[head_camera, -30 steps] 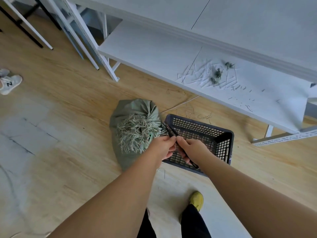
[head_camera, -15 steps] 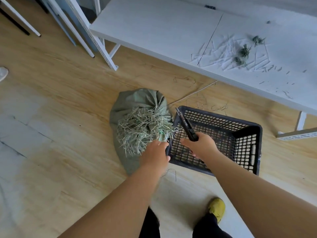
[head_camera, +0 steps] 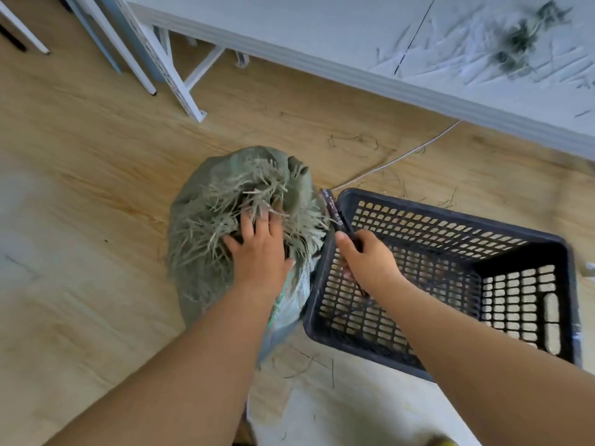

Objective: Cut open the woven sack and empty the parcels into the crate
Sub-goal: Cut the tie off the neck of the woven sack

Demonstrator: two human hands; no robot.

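A grey-green woven sack (head_camera: 199,278) stands on the wooden floor, its gathered top a mass of frayed strands. My left hand (head_camera: 259,249) lies on that frayed top with its fingers spread into the strands. Right of the sack sits a dark perforated plastic crate (head_camera: 521,239), and nothing shows inside it. My right hand (head_camera: 370,262) hovers over the crate's near left corner, closed around a slim dark cutter (head_camera: 333,209) whose tip points up toward the sack's top. No parcels are visible.
A low white shelf board (head_camera: 322,30) runs along the back, strewn with cut strips and frayed tufts at the right. White metal frame legs (head_camera: 180,88) stand at the back left. A thin white cord (head_camera: 402,156) lies on the floor behind the crate.
The view has come closer and lower to the sack. My left hand moved from the sack's right edge onto the frayed top, fingers spread. My right hand still holds the cutter beside the sack.
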